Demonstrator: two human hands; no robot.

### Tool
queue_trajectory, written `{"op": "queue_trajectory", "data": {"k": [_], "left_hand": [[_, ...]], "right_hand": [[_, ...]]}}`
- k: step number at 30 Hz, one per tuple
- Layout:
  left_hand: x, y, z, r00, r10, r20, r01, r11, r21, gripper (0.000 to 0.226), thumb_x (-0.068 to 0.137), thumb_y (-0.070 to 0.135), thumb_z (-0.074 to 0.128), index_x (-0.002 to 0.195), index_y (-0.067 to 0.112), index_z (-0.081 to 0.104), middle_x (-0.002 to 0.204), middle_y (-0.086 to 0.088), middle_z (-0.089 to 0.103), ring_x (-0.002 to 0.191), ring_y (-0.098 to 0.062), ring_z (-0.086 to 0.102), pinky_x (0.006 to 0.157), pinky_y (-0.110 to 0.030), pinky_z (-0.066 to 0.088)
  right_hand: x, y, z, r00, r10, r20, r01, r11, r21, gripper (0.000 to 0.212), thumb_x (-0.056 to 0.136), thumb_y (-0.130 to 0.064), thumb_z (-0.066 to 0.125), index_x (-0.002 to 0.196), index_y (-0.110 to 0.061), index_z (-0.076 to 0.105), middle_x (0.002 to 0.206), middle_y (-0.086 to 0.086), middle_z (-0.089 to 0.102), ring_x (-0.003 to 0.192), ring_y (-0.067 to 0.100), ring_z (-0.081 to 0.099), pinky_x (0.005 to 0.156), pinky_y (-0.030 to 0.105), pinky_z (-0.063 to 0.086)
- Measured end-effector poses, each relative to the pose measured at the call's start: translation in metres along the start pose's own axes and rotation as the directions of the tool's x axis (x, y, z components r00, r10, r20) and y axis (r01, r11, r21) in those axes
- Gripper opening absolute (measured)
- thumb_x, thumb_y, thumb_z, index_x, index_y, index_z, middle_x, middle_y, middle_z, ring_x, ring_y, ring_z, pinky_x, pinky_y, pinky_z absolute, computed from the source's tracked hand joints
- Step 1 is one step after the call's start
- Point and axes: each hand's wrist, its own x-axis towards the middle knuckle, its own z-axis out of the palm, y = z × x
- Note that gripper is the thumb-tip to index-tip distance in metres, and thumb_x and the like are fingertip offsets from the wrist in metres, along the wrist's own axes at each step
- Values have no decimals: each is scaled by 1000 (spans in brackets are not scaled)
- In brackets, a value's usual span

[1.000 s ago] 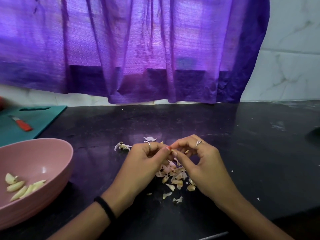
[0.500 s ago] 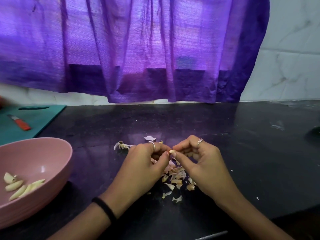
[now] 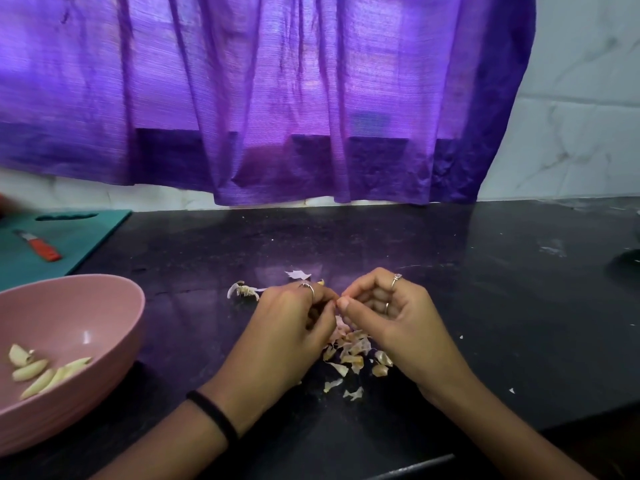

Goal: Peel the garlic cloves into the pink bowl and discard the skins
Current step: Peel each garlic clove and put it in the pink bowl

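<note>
Both forearms are bare, with no sleeves visible anywhere up to the lower edge of the view. On the wrist of the left hand [image 3: 284, 327] sits a thin black band [image 3: 214, 415], smooth and round like an elastic hair tie, and it goes snugly around the wrist. This hand also wears a slim silver-coloured ring [image 3: 307, 288] on one finger, near the knuckle. The right hand [image 3: 398, 320] carries two rings: a silver-coloured ring with a small raised ornament [image 3: 396, 279] on top, and a plain thin ring [image 3: 387, 307] on another finger lower down. The ornament is too small to make out its shape.
</note>
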Motion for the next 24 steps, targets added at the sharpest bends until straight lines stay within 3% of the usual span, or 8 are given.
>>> {"op": "queue_trajectory", "data": {"k": [6, 11, 17, 24], "left_hand": [[0, 1, 2, 999, 31, -30, -30, 999, 34, 18, 82, 19, 55, 82, 16, 73, 64, 7, 64, 63, -4, 60, 56, -19, 45], [1, 4, 2, 999, 20, -32, -19, 999, 33, 20, 79, 22, 53, 79, 15, 73, 59, 10, 59, 67, -4, 59, 55, -10, 41], [0, 7, 1, 998, 18, -65, -15, 999, 44, 16, 77, 20, 57, 72, 16, 71, 51, 12, 55, 64, -1, 60, 56, 0, 35], [-1, 10, 3, 993, -26, -117, 28, 1000, 10, 13, 81, 12, 63, 71, 13, 72, 49, 8, 59, 58, -3, 61, 56, -5, 40]], "right_hand": [[0, 2, 2, 1000, -22, 3, 22, 999, -34, 7, 88, -2, 66, 84, -8, 64, 73, 0, 68, 70, 11, 64, 67, 23, 54], [1, 1, 4, 999, -35, 21, 36, 999, -32, 17, 88, 4, 63, 78, -10, 62, 69, -4, 68, 68, 4, 64, 66, 18, 51], [1, 3, 3, 997, -70, 20, 71, 997, -36, 17, 87, 3, 64, 77, -10, 61, 71, -4, 68, 72, 7, 66, 68, 20, 52], [2, 7, 3, 991, -132, 27, 135, 983, -123, 20, 89, 1, 63, 77, -16, 62, 74, 1, 68, 74, 17, 66, 68, 29, 55]]}}
